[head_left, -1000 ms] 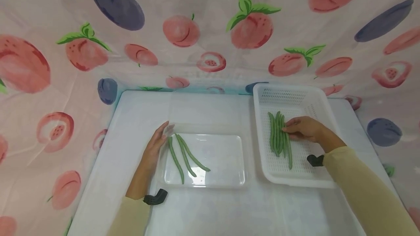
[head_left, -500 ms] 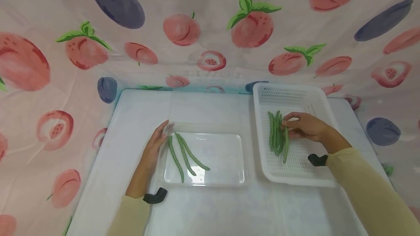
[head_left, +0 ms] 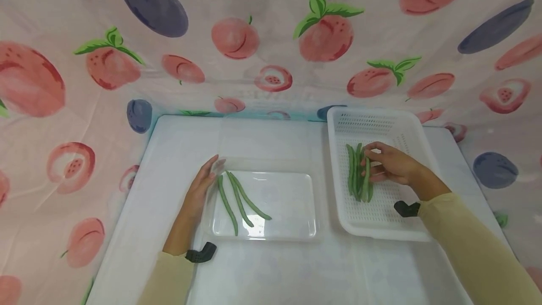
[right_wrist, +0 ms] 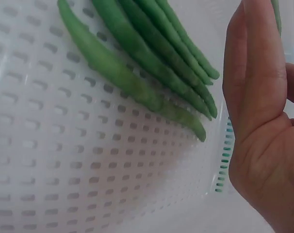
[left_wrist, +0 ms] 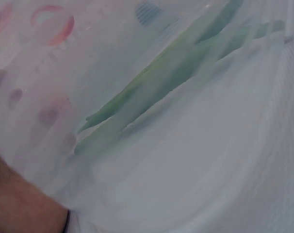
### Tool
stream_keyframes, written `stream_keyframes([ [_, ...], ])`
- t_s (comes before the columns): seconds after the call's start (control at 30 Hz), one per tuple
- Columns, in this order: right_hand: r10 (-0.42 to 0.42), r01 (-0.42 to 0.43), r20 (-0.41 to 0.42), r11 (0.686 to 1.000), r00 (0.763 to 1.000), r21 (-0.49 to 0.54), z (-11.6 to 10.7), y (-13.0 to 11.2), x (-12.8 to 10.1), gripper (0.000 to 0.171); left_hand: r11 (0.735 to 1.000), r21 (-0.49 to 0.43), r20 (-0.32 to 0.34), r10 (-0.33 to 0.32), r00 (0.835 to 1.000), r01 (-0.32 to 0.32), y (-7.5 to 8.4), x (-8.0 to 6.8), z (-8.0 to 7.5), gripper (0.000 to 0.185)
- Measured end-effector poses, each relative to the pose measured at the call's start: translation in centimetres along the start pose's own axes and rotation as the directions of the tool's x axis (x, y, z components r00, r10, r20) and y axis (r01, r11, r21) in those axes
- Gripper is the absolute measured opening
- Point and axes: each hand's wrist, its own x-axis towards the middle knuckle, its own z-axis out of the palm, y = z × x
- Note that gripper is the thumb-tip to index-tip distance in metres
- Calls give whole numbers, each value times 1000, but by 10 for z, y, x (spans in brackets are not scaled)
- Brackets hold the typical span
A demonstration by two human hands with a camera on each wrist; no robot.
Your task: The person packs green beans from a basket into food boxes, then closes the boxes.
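Note:
My left hand [head_left: 202,185] lies flat with straight fingers against the left wall of a clear plastic tray [head_left: 296,211] that holds three green beans [head_left: 239,199]. In the left wrist view those beans [left_wrist: 156,82] show blurred through the tray wall, with a bit of my left hand [left_wrist: 21,204] at the bottom left. My right hand [head_left: 387,163] is inside the white perforated basket [head_left: 335,173], pinching one green bean [head_left: 366,179] beside a small bunch of beans [head_left: 353,173]. The right wrist view shows my right hand [right_wrist: 258,121] next to several beans [right_wrist: 152,63] on the basket floor [right_wrist: 64,160].
Tray and basket sit side by side on a white table [head_left: 271,272]. A fruit-print cloth [head_left: 271,36] hangs close around the back and both sides. Black wrist mounts [head_left: 201,253] [head_left: 406,208] sit at both yellow sleeves.
My right hand has drawn the rightmost bean toward the far end of the basket, so its near tip sits farther away. The left hand and the tray's beans have stayed put.

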Motion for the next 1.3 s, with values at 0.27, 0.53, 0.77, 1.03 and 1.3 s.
stream_keyframes([
  [0.27,-25,26,23,1000,999,-14,8,-6,-6,71,1000,4,1,-6,1000,6,0,-1,0,52],
  [0.53,-93,90,80,995,993,33,16,-12,-12,49,1000,5,0,-8,1000,8,0,0,0,52],
  [0.77,-180,173,115,982,977,72,26,-18,-17,19,1000,11,7,7,1000,-7,2,-1,0,51],
  [1.03,-180,174,107,983,978,62,41,-31,-23,30,1000,9,7,5,1000,-5,1,-1,0,51],
  [1.3,-182,179,140,983,973,34,62,-44,-26,44,1000,10,2,4,1000,-4,1,-1,-1,51],
])
